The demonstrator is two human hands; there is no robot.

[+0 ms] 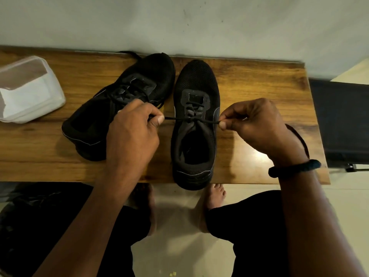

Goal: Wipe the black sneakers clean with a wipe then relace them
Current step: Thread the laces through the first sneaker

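Two black sneakers stand on a wooden bench (259, 92). The right sneaker (196, 80) points away from me, its heel over the front edge. Its black lace (171, 118) runs taut sideways across the top eyelets. My left hand (133, 124) pinches the lace's left end between thumb and forefinger. My right hand (253, 122) pinches the right end the same way. The left sneaker (139, 76) lies angled to the left, laced, partly hidden behind my left hand.
A translucent plastic tub (30, 86) holding white wipes sits at the bench's left end. A grey wall rises right behind the bench. A dark chair or bag (339, 120) stands to the right. My knees and bare feet (215, 194) are below the front edge.
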